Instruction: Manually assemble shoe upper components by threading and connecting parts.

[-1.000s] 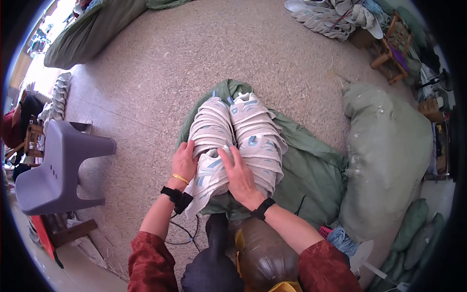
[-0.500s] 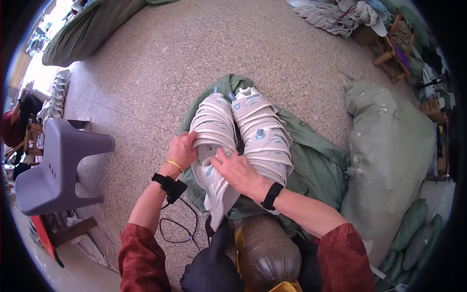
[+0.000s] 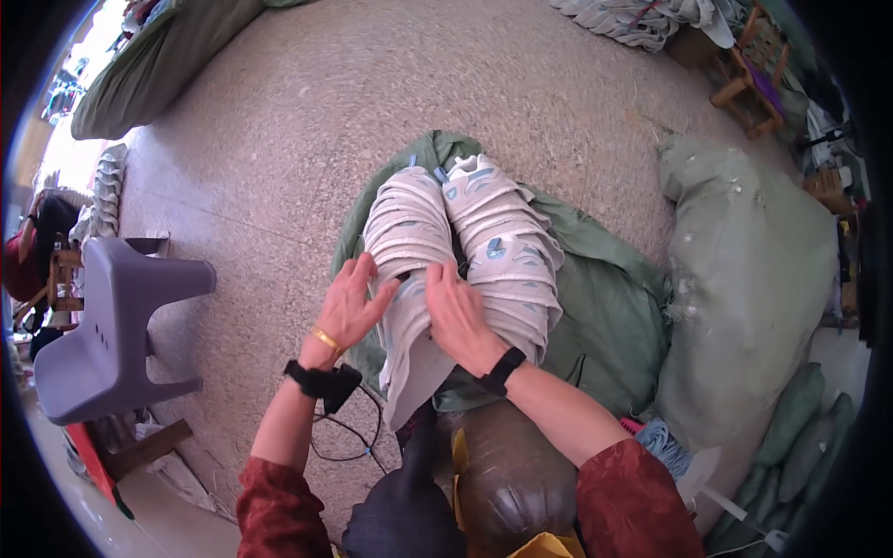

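Observation:
Two overlapping rows of white shoe uppers with pale blue details, a left row (image 3: 406, 219) and a right row (image 3: 507, 251), lie on a green cloth sack (image 3: 609, 321). At the near end of the left row, a shoe upper (image 3: 409, 344) points its pale tongue-like end toward me. My left hand (image 3: 349, 302) is open at its left edge, thumb and fingers apart. Across from it, my right hand (image 3: 456, 312) has its fingers pressed together on the upper's right edge; the thumb is mostly hidden. A gold-coloured bracelet and a black strap circle my left wrist; another black strap circles the right.
A purple plastic chair (image 3: 116, 325) stands at the left, near a seated person (image 3: 37, 237). At the right lies a bulky green sack (image 3: 749, 288). More uppers (image 3: 623, 20) are piled far right beside a wooden chair (image 3: 752, 84). A black cable (image 3: 358, 446) loops near my left forearm.
My left hand has let go of the row's edge and spread its fingers. My right hand has moved up a little. The nearest upper now lies closer against the row.

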{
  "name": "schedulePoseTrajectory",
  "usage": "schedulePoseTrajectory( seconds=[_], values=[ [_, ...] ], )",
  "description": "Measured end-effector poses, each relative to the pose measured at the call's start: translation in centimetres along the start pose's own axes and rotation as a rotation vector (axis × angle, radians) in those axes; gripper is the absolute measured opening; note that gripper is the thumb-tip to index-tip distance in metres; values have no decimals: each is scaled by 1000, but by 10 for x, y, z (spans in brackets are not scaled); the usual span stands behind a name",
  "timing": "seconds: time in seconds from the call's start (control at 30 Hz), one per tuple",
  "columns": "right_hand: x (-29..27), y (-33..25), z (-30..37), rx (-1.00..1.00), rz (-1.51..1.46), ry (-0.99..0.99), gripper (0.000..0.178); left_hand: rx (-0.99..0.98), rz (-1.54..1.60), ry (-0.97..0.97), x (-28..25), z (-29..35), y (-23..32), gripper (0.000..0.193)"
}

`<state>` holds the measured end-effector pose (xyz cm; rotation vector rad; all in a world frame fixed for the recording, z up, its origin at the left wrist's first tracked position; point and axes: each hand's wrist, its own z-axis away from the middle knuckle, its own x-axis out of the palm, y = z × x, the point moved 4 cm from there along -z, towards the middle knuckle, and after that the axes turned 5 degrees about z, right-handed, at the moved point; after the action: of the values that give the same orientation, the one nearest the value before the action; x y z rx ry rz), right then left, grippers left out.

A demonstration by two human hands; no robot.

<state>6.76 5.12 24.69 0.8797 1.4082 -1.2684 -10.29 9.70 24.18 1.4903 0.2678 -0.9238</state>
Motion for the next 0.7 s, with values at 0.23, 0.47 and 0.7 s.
schedulePoseTrajectory(
  seconds=[0.23, 0.47, 0.7],
  values=[
    [0, 44, 9, -64, -243, -12, 59, 77, -83, 168, 48, 39, 50, 59],
    [-15, 51, 89, -166, -434, 165, 25, 131, -29, 310, 58, 47, 15, 52],
    [-8, 8, 114, 54, -570, 124, 22, 203, -69, 341, 44, 73, -10, 56]
  ],
)
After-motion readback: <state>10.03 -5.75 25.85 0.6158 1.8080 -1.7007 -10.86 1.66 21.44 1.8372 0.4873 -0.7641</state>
